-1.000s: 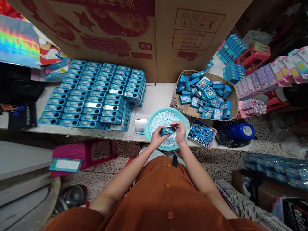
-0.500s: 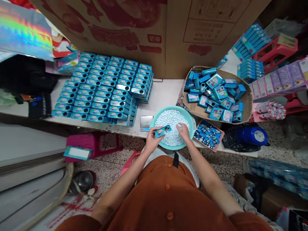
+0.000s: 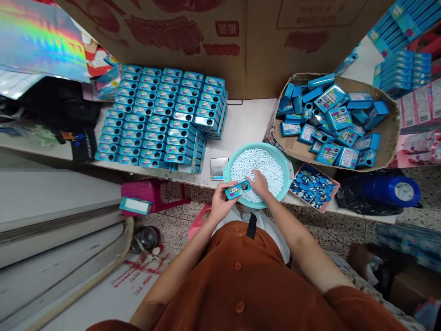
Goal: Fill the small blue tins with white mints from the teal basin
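Note:
My left hand (image 3: 221, 203) grips a blue candy tin (image 3: 237, 190) over the near rim of a turquoise basin (image 3: 288, 186). The tin lies tilted with its round hole facing up, toward the right. Small white candies (image 3: 259, 158) fill the basin. Over them is my right hand (image 3: 261, 185), its thumb close to the tin's holed end and apart from the curved forefinger. Its other fingers are partly hidden, and I cannot see whether candies are in its palm.
Stacked blue tins (image 3: 151, 119) stand in rows at left. An oval cardboard box (image 3: 289, 145) holds loose tins. Round blue and silver caps (image 3: 312, 186) lie in a pink box. A small scale (image 3: 219, 167) sits left of the basin. A large carton (image 3: 237, 73) stands behind.
My right hand has moved from the candies toward the tin, its thumb now close to the holed end. My left hand still grips the tin. The camera view has shifted.

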Action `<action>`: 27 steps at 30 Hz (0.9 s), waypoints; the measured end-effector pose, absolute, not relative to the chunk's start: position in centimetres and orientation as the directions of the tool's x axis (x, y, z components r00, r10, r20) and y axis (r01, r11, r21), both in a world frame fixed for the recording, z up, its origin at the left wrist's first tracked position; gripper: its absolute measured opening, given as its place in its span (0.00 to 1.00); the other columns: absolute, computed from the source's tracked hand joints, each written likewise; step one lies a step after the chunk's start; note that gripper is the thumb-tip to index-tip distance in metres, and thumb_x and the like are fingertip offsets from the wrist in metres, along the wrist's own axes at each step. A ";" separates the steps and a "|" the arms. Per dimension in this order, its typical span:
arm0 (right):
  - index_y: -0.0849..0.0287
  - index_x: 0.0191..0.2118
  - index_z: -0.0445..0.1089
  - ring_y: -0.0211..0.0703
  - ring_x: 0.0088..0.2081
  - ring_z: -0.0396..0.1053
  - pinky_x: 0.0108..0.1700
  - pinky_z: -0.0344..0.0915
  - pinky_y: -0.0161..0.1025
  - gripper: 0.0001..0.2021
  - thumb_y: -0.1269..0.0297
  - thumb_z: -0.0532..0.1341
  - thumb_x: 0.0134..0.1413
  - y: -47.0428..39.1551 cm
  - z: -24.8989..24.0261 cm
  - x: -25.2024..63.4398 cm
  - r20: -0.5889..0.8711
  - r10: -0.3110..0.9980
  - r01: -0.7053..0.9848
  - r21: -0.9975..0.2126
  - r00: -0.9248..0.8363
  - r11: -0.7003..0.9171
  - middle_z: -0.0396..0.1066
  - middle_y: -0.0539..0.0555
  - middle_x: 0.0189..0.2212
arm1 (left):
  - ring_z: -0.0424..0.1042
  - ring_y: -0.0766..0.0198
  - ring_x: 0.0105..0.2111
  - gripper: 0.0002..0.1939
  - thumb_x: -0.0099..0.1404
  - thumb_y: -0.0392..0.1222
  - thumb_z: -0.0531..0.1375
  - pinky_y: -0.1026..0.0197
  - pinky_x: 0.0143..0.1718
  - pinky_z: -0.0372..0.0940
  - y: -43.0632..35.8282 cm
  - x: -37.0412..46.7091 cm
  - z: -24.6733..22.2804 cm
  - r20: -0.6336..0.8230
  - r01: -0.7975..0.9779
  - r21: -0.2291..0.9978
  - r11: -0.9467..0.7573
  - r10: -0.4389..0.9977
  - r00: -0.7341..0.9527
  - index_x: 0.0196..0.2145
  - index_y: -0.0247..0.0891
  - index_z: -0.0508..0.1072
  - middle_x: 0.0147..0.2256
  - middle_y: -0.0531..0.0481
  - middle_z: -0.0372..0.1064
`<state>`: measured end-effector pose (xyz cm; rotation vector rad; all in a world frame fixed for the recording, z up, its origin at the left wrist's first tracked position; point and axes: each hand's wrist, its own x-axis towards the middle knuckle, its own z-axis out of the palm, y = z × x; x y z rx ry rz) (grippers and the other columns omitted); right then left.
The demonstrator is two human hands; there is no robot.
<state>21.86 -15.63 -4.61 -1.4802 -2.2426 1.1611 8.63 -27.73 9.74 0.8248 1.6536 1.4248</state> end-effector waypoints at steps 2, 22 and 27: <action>0.55 0.41 0.69 0.47 0.44 0.66 0.49 0.60 0.42 0.15 0.51 0.59 0.53 -15.9 -4.2 22.2 -0.283 0.841 0.667 -0.735 -0.462 0.119 0.70 0.56 0.41 | 0.69 0.56 0.51 0.19 0.54 0.45 0.66 0.48 0.53 0.63 -27.6 8.3 9.8 -0.127 0.018 0.988 0.155 0.866 -0.483 0.39 0.41 0.63 0.46 0.43 0.69; 0.55 0.27 0.59 0.30 0.15 0.51 0.14 0.50 0.29 0.14 0.50 0.54 0.56 -13.0 10.2 20.8 -0.584 0.716 -0.453 -0.556 -0.383 -0.697 0.58 0.44 0.18 | 0.70 0.56 0.47 0.17 0.55 0.44 0.64 0.55 0.48 0.65 -26.5 9.1 9.5 -0.188 0.146 0.952 0.267 0.893 -0.408 0.43 0.42 0.69 0.46 0.46 0.71; 0.55 0.26 0.60 0.32 0.19 0.58 0.20 0.59 0.31 0.16 0.48 0.55 0.55 -14.1 11.3 19.9 -0.509 0.813 -0.456 -0.674 -0.283 -0.581 0.59 0.46 0.19 | 0.70 0.57 0.47 0.16 0.56 0.43 0.63 0.57 0.48 0.63 -26.0 9.4 10.2 -0.174 0.229 0.936 0.266 0.919 -0.355 0.43 0.43 0.71 0.45 0.49 0.71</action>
